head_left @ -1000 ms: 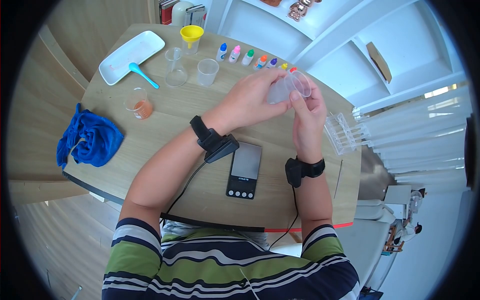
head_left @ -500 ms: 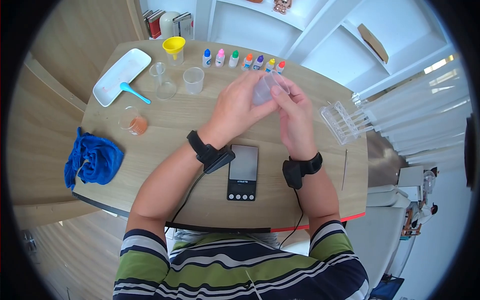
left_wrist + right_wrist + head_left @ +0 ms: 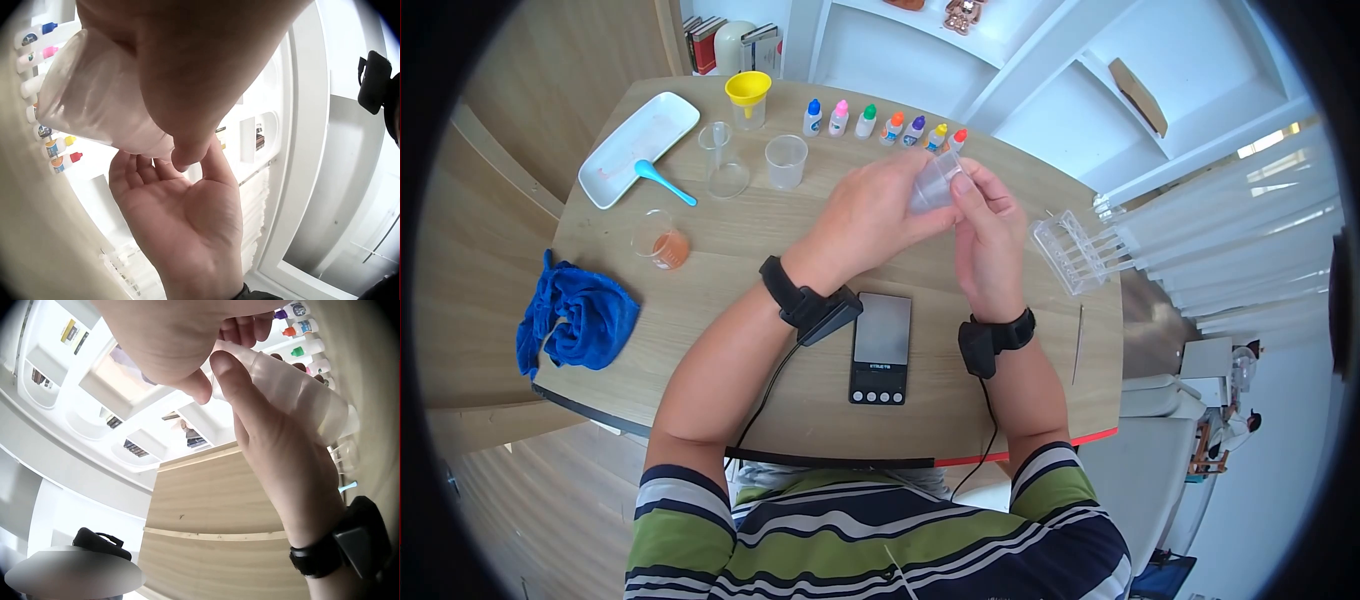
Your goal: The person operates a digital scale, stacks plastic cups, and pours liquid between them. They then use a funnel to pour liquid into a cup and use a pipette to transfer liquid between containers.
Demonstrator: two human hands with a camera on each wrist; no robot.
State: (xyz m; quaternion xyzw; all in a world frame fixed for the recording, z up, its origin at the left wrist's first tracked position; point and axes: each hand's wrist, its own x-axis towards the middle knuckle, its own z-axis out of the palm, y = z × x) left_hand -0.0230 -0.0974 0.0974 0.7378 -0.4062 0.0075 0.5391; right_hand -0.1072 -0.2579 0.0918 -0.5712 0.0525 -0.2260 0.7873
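Both hands hold a clear plastic cup point(image 3: 933, 186) tilted above the back middle of the table. My left hand point(image 3: 862, 215) grips its left part, the palm side hidden in the head view. The fingers and thumb of my right hand point(image 3: 988, 228) pinch the end with the rim. In the right wrist view several bands cross the wall of the cup point(image 3: 290, 387); I cannot tell whether it is one cup or two nested. The left wrist view shows the cup point(image 3: 94, 94) frosted, the left hand covering much of it.
Behind the hands stand several small bottles point(image 3: 866, 122) with coloured caps. Left of them are an upright cup point(image 3: 786, 163), a glass flask, a yellow funnel point(image 3: 748, 88), a white tray point(image 3: 605, 190), a blue spoon, a beaker of orange liquid point(image 3: 668, 250) and a blue cloth. A scale point(image 3: 882, 340) lies near, a rack point(image 3: 1065, 258) right.
Both hands keep hold of the cup and have tipped it slightly, so its rim faces less toward the head camera. The head view has shifted.
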